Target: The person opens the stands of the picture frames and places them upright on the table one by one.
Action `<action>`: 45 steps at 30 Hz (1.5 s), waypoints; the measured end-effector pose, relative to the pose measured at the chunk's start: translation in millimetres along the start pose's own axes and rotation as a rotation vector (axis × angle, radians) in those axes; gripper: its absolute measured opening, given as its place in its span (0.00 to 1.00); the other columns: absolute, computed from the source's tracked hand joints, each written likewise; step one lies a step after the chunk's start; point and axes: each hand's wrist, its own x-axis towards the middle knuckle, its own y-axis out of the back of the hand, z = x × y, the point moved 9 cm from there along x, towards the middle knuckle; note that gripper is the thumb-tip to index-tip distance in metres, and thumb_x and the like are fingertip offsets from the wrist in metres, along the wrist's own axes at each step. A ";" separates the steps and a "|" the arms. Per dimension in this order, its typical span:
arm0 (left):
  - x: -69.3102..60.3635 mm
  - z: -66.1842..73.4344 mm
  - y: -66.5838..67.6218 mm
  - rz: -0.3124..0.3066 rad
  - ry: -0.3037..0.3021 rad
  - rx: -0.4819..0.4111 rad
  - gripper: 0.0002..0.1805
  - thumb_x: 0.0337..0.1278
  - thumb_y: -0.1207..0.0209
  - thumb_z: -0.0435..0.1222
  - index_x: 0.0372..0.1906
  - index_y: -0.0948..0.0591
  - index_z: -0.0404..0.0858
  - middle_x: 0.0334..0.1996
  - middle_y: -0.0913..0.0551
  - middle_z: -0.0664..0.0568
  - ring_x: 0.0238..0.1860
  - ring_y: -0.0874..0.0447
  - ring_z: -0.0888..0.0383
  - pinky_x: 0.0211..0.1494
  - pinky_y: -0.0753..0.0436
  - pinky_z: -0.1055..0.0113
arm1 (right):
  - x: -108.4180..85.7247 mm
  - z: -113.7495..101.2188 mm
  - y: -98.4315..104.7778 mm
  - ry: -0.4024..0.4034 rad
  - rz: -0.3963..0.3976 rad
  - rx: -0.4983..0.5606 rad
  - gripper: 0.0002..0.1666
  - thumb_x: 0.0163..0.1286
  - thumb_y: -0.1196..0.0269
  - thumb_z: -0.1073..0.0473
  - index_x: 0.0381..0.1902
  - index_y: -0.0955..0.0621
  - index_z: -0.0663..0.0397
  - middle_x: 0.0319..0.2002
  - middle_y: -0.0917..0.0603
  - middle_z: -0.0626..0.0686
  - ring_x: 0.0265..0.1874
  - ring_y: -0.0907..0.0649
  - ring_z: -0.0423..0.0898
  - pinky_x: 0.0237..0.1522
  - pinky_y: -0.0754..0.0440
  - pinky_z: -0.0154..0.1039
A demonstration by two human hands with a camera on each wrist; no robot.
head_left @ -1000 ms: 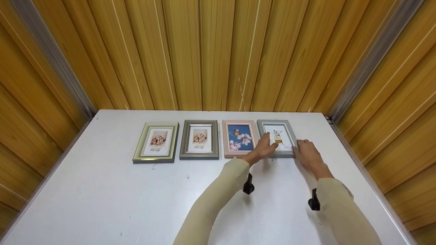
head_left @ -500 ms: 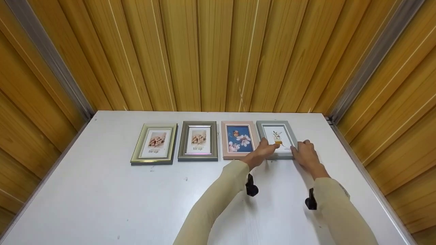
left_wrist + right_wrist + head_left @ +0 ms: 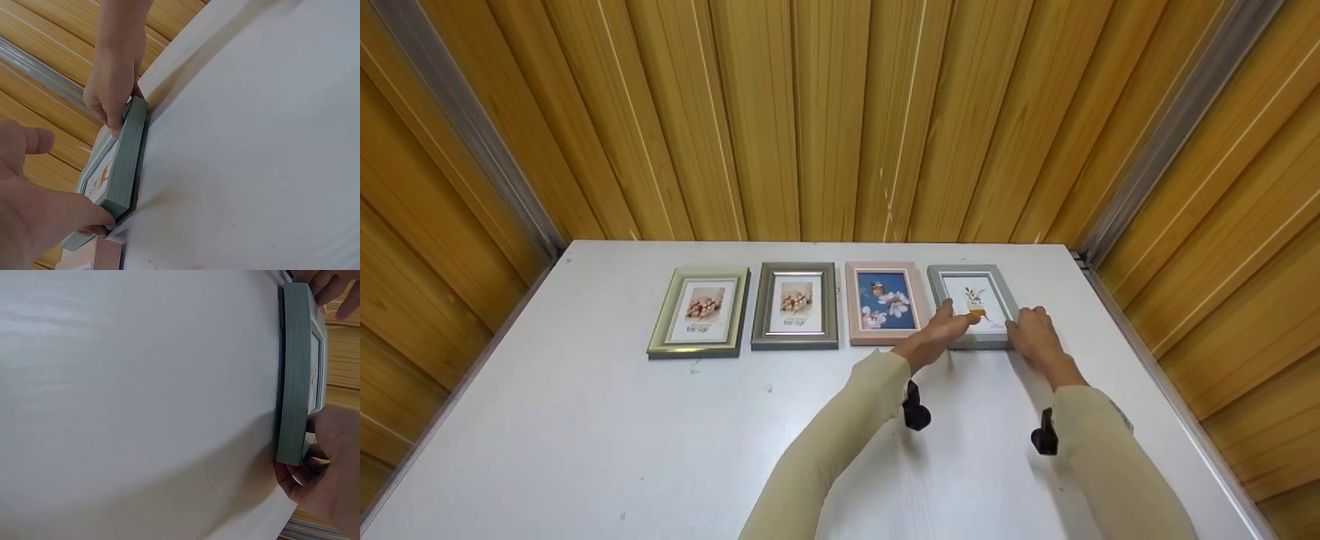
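"Where's the gray-green frame (image 3: 971, 289)?"

"Between the two hands, just right of the left hand (image 3: 941, 330) and just left of the right hand (image 3: 1039, 337)."

"Who has hold of it?"

"The right hand pinches its near corner on that side, thumb on the front, fingers curled around the edge. The left is loosely spread: fingertips touch the opposite side edge, while the thumb stands off over the picture."

"Is it flat on the white table (image 3: 697, 442)?"

"I can't tell whether that edge is slightly raised."

"How much room beside the left hand?"

"Little. The pink frame (image 3: 885, 304) sits just left of its fingers, a thin gap from the gray-green one, and the wrist passes close by its near corner. Farther left come the dark taupe frame (image 3: 795, 305), then the gold-green frame (image 3: 701, 313)."

"And otherwise?"

"Beyond the fingertips, a narrow strip of tabletop, then the yellow panels (image 3: 832, 120). Right of the right hand, a wider strip runs to the table's side edge. Toward the person, broad white surface spreads beneath both forearms."
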 end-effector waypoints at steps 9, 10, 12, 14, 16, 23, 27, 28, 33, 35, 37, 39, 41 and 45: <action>-5.3 4.9 -0.8 -0.031 -0.017 -0.080 0.47 0.69 0.42 0.45 0.82 0.52 0.33 0.83 0.53 0.41 0.83 0.54 0.46 0.84 0.47 0.49 | -4.4 0.7 11.4 -0.013 0.008 0.046 0.23 0.77 0.53 0.63 0.45 0.25 0.87 0.44 0.25 0.76 0.41 0.25 0.63 0.49 0.23 0.60; -5.3 5.5 -1.2 -0.035 -0.018 -0.097 0.47 0.68 0.42 0.46 0.81 0.52 0.33 0.83 0.53 0.41 0.83 0.53 0.45 0.84 0.47 0.49 | -4.9 0.7 14.4 -0.011 0.017 0.046 0.23 0.77 0.52 0.63 0.45 0.24 0.87 0.44 0.25 0.77 0.42 0.25 0.64 0.50 0.23 0.61; -5.1 5.5 -1.2 -0.025 -0.010 -0.121 0.47 0.67 0.41 0.46 0.81 0.51 0.34 0.83 0.52 0.41 0.83 0.51 0.46 0.83 0.46 0.50 | -5.9 -0.5 19.8 -0.007 0.026 0.043 0.24 0.76 0.52 0.62 0.45 0.24 0.88 0.44 0.24 0.78 0.43 0.24 0.65 0.52 0.24 0.62; -4.5 6.2 -0.2 0.006 -0.004 -0.147 0.46 0.67 0.40 0.46 0.81 0.48 0.35 0.82 0.49 0.41 0.82 0.49 0.46 0.83 0.44 0.51 | -6.5 -3.2 25.2 0.010 0.044 0.027 0.24 0.75 0.51 0.62 0.45 0.24 0.88 0.44 0.23 0.79 0.42 0.24 0.66 0.52 0.24 0.63; -4.1 7.8 2.6 0.051 -0.006 -0.183 0.43 0.66 0.40 0.45 0.80 0.44 0.35 0.81 0.45 0.41 0.81 0.45 0.46 0.82 0.41 0.52 | -6.0 -5.7 29.1 0.021 0.057 0.024 0.24 0.75 0.50 0.62 0.43 0.23 0.88 0.42 0.22 0.79 0.39 0.24 0.64 0.50 0.23 0.63; -7.6 17.0 18.5 0.209 -0.011 -0.318 0.39 0.64 0.40 0.43 0.77 0.36 0.36 0.79 0.40 0.42 0.80 0.42 0.45 0.81 0.38 0.51 | -2.7 -16.3 32.6 0.011 0.077 0.091 0.26 0.76 0.51 0.62 0.49 0.25 0.89 0.44 0.22 0.78 0.40 0.25 0.63 0.50 0.23 0.62; -10.5 20.1 32.7 0.294 -0.012 -0.394 0.39 0.62 0.40 0.41 0.76 0.36 0.35 0.78 0.36 0.41 0.79 0.39 0.46 0.80 0.35 0.51 | -1.6 -26.6 34.6 0.014 0.111 0.121 0.27 0.76 0.51 0.62 0.51 0.26 0.91 0.48 0.24 0.82 0.45 0.24 0.67 0.56 0.25 0.65; -11.3 20.7 36.8 0.312 -0.016 -0.412 0.39 0.62 0.40 0.41 0.76 0.36 0.35 0.77 0.36 0.42 0.78 0.38 0.45 0.79 0.34 0.50 | -1.6 -29.8 35.3 0.019 0.121 0.127 0.27 0.76 0.51 0.62 0.51 0.27 0.91 0.48 0.24 0.82 0.46 0.24 0.68 0.57 0.25 0.66; -15.3 19.3 59.5 0.403 -0.008 -0.459 0.37 0.61 0.40 0.39 0.75 0.34 0.38 0.74 0.32 0.43 0.75 0.33 0.44 0.72 0.29 0.39 | -0.9 -49.7 36.5 0.040 0.157 0.191 0.27 0.76 0.50 0.63 0.54 0.27 0.91 0.50 0.25 0.82 0.50 0.24 0.70 0.59 0.25 0.66; -17.3 18.1 69.3 0.432 -0.005 -0.450 0.36 0.62 0.40 0.37 0.75 0.34 0.37 0.72 0.29 0.42 0.72 0.30 0.44 0.70 0.27 0.38 | -0.1 -59.2 35.2 0.046 0.168 0.223 0.27 0.76 0.50 0.63 0.55 0.28 0.91 0.51 0.25 0.81 0.50 0.24 0.70 0.59 0.25 0.65; -19.2 17.8 79.0 0.447 -0.017 -0.434 0.34 0.64 0.41 0.34 0.74 0.34 0.35 0.69 0.26 0.41 0.69 0.27 0.46 0.67 0.23 0.42 | 0.2 -69.3 33.7 0.055 0.181 0.249 0.27 0.75 0.49 0.64 0.56 0.28 0.91 0.51 0.26 0.81 0.52 0.24 0.71 0.60 0.26 0.65; -21.8 18.8 89.3 0.461 -0.037 -0.400 0.31 0.65 0.43 0.32 0.72 0.32 0.32 0.65 0.23 0.40 0.65 0.23 0.46 0.65 0.20 0.48 | 0.3 -79.2 31.6 0.059 0.190 0.268 0.27 0.75 0.49 0.65 0.58 0.29 0.90 0.52 0.26 0.82 0.55 0.25 0.72 0.62 0.26 0.65; -24.6 17.7 98.0 0.466 -0.036 -0.383 0.30 0.66 0.44 0.30 0.73 0.32 0.32 0.63 0.21 0.40 0.64 0.21 0.47 0.64 0.18 0.50 | -0.2 -88.4 30.0 0.065 0.201 0.282 0.27 0.74 0.48 0.65 0.59 0.29 0.90 0.53 0.26 0.81 0.57 0.25 0.73 0.63 0.27 0.65; -30.1 18.4 120.3 0.493 -0.062 -0.360 0.32 0.63 0.45 0.26 0.73 0.33 0.29 0.65 0.22 0.37 0.66 0.22 0.46 0.69 0.21 0.57 | 0.4 -105.4 23.2 0.073 0.195 0.309 0.26 0.75 0.48 0.65 0.60 0.28 0.88 0.55 0.25 0.80 0.59 0.25 0.71 0.64 0.26 0.63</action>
